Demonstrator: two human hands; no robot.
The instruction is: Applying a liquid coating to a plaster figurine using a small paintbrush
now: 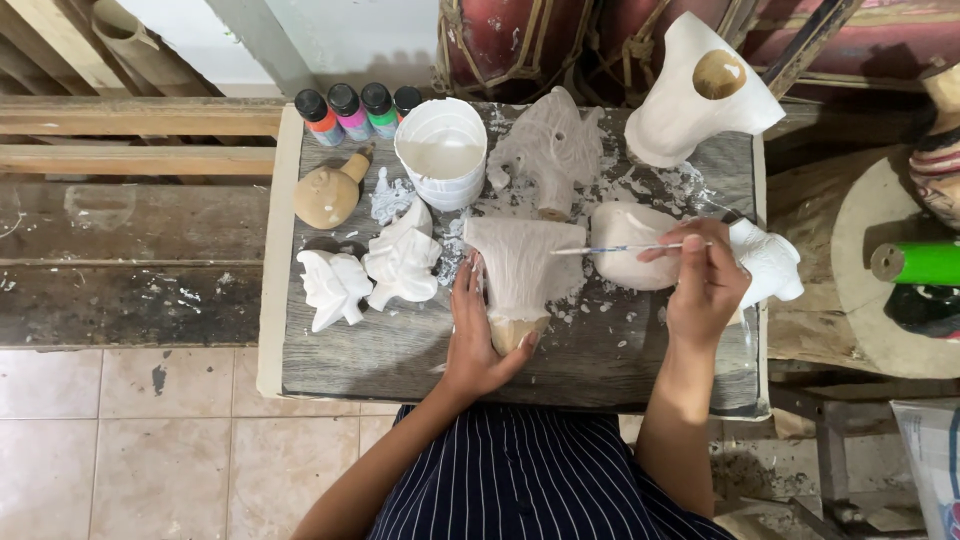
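Observation:
A carved wooden piece (520, 265), painted white with a bare tip, lies in the middle of the grey wooden board (380, 350). My left hand (475, 335) steadies it from the left and underneath. My right hand (705, 285) holds a thin paintbrush (610, 249) whose tip touches the piece's upper right edge. A white tub of white paint (441, 150) stands behind it.
Several small paint bottles (350, 108) line the board's back left. White carvings (370, 272) lie left, an unpainted one (328, 193) behind them, more white figures (555, 145), (700, 95), (768, 262) at back and right. A green tube (915, 263) rests far right.

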